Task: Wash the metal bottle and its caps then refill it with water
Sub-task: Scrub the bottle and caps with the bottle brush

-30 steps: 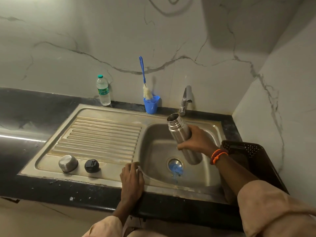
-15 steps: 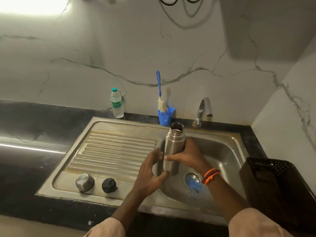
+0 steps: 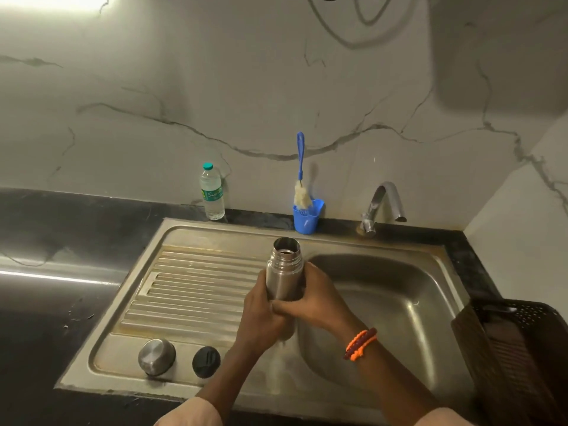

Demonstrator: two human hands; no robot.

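The uncapped metal bottle [image 3: 284, 269] stands upright in the air over the edge between drainboard and basin, its mouth open at the top. My left hand [image 3: 261, 315] grips its lower body from the left. My right hand [image 3: 313, 298] wraps around it from the right, fingers overlapping the left hand. The bottle's bottom is hidden by both hands. A steel cap [image 3: 156, 356] and a black inner cap [image 3: 206, 361] lie side by side on the near end of the drainboard [image 3: 196, 290].
The steel sink basin [image 3: 399, 302] lies to the right, with a tap [image 3: 382, 204] behind it. A blue cup [image 3: 307, 218] holding a blue-handled bottle brush [image 3: 300, 173] and a plastic water bottle [image 3: 211, 192] stand at the wall. A dark perforated basket [image 3: 519, 348] sits at right.
My right hand carried the bottle from over the basin leftward and tipped it upright. My left hand left the sink's front rim and took hold of the bottle. The view tilted upward.
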